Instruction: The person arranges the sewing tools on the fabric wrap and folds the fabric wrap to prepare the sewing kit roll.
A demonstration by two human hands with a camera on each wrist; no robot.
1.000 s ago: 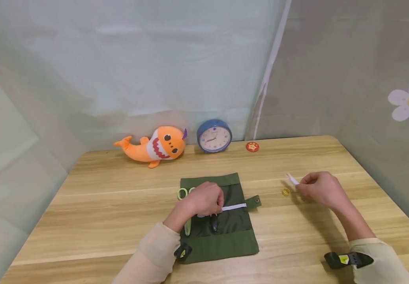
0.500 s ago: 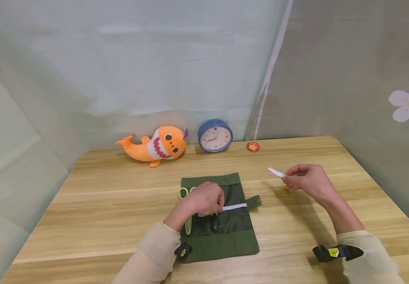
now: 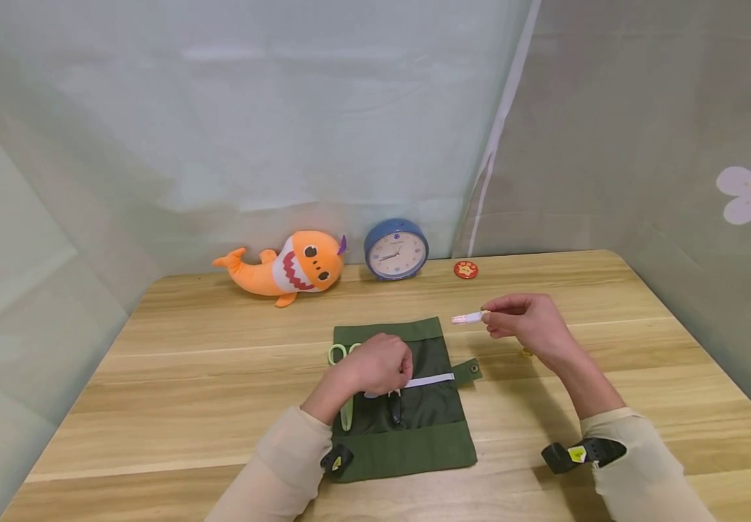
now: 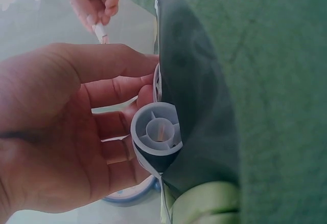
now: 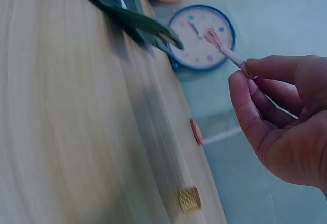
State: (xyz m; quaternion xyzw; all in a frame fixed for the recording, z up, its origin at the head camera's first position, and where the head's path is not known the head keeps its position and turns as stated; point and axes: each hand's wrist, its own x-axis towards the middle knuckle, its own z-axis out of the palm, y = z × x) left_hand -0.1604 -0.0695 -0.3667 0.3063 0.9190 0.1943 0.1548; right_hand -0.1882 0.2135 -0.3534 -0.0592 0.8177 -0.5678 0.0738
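Note:
An open dark green fabric sewing roll [image 3: 408, 446] lies on the table, with a white elastic strap [image 3: 430, 380] across it. My left hand [image 3: 382, 365] is over the roll, its thumb and index finger pinching the strap. In the left wrist view, a spool of black thread [image 4: 157, 129] sits under the strap by the fingers. Green-handled scissors [image 3: 346, 415] and a small black tool [image 3: 395, 407] are also tucked in the roll. My right hand [image 3: 530, 326] pinches a small white-wrapped bundle with a pink looped end [image 5: 225, 49], held above the table right of the roll.
A gold thimble [image 5: 189, 199] stands on the table beneath my right hand. The roll's snap tab [image 3: 468, 370] sticks out to the right. Along the back are an orange shark plush [image 3: 284, 268], a blue clock [image 3: 396, 250] and a red round badge [image 3: 466, 270].
My right hand has moved left and away from me, carrying the white-wrapped bundle toward the roll; its pink end now points left. My left hand has stayed at the strap.

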